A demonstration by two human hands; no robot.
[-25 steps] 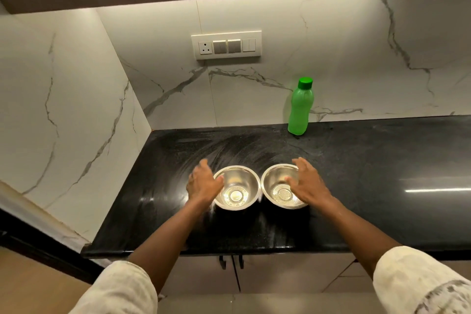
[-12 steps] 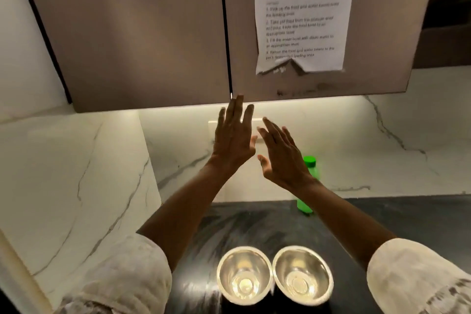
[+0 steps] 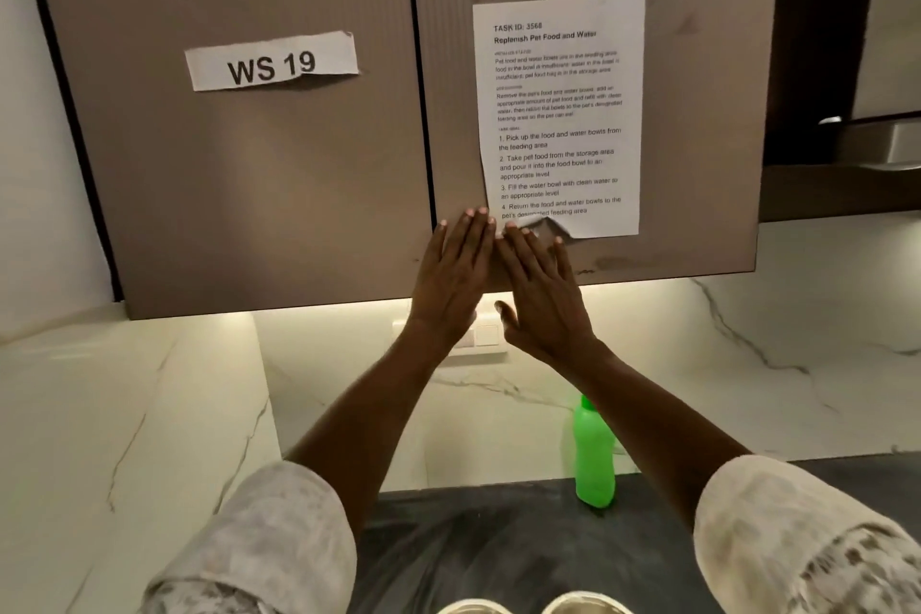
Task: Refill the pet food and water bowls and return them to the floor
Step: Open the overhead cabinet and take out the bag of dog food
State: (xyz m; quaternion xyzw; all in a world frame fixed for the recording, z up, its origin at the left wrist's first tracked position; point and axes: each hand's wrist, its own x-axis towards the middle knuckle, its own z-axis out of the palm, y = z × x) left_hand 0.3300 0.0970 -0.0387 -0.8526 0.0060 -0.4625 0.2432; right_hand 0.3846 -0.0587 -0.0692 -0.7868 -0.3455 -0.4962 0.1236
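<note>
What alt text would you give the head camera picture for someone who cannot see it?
Two bare hands, left hand and right hand, reach up flat against the right cabinet door, just below a taped instruction sheet. A green bottle stands on the dark counter below.

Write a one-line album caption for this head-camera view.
Both open hands, left hand and right hand, reach up to the cupboard door above the green bottle.

Green bottle (image 3: 594,454), veined white backsplash (image 3: 747,364)
</note>
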